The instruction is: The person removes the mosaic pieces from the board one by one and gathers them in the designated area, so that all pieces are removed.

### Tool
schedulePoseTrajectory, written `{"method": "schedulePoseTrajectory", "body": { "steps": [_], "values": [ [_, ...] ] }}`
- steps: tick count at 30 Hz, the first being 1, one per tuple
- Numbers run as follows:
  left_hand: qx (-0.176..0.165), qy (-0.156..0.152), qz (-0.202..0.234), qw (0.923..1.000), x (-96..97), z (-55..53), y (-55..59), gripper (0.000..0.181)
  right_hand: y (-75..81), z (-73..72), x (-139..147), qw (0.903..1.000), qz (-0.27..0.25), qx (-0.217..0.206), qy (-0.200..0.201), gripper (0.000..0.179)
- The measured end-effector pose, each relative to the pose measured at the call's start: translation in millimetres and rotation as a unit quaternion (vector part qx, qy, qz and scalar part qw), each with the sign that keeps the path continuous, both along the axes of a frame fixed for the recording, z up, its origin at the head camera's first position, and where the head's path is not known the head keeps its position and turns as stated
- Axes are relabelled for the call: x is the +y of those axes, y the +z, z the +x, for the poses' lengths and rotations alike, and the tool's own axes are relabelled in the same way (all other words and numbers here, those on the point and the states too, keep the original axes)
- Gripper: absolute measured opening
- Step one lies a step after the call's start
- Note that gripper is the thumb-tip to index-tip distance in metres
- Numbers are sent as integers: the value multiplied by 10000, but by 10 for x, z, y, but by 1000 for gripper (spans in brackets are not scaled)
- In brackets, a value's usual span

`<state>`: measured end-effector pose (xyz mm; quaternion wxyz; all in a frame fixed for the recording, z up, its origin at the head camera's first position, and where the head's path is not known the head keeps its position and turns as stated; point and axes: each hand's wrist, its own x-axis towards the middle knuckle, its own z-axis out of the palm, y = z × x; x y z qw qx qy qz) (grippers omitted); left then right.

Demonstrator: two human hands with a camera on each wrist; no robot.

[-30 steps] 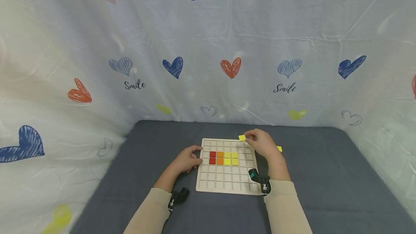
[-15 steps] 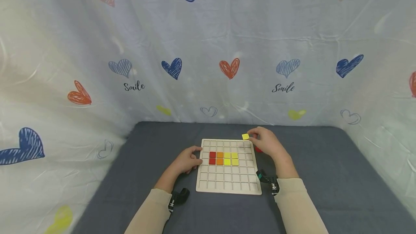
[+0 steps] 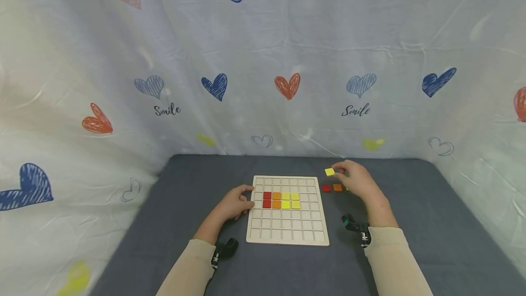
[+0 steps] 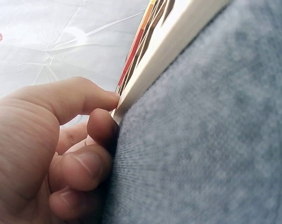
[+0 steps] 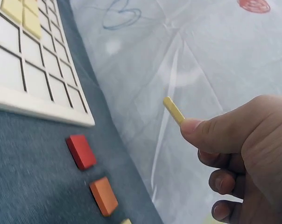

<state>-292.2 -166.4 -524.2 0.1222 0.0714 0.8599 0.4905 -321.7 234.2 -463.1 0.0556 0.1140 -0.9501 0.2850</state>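
Along the left edge of a pale wooden grid board [image 3: 287, 232], my left hand [image 3: 234, 202] touches the rim with its thumb and a fingertip, spaced apart. In the left wrist view the other fingers of that hand [image 4: 87, 165] curl loosely beside the board's side. My right hand [image 3: 357, 179] pinches a thin yellow tile [image 3: 329, 172] by its edge, above the cloth beyond the board's far right corner. Two red tiles [image 3: 267, 199], two orange tiles [image 3: 276, 199] and several yellow tiles [image 3: 291, 200] fill a block of cells on the board.
Right of the board lie a loose red tile [image 5: 81, 151] and an orange tile [image 5: 103, 196], with other tiles partly hidden under my right hand. Dark grey cloth [image 3: 197, 172] covers the table. Behind hangs a pale curtain [image 3: 246, 118] printed with hearts.
My right hand has moved rightward, off the board's far edge, carrying the yellow tile. Red and orange tiles beside the board have come into sight. My left hand stays put.
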Motion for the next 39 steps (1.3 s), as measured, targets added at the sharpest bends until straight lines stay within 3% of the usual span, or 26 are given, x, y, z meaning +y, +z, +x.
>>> {"method": "schedulePoseTrajectory", "body": {
  "steps": [7,22,31,39],
  "values": [
    [34,-69,36,10000,-10,4,-4,59,-18,37,264,9998,73,-51,-177,30],
    [54,-106,91,9999,-46,-13,-46,59,-216,105,717,9969,260,-490,-551,29],
    [45,-129,128,9998,-51,-1,-11,58,-337,81,800,9909,496,-942,-825,28],
    [4,-129,113,9999,-45,13,-2,59,-356,112,784,9907,539,-903,-860,28]
  ]
}}
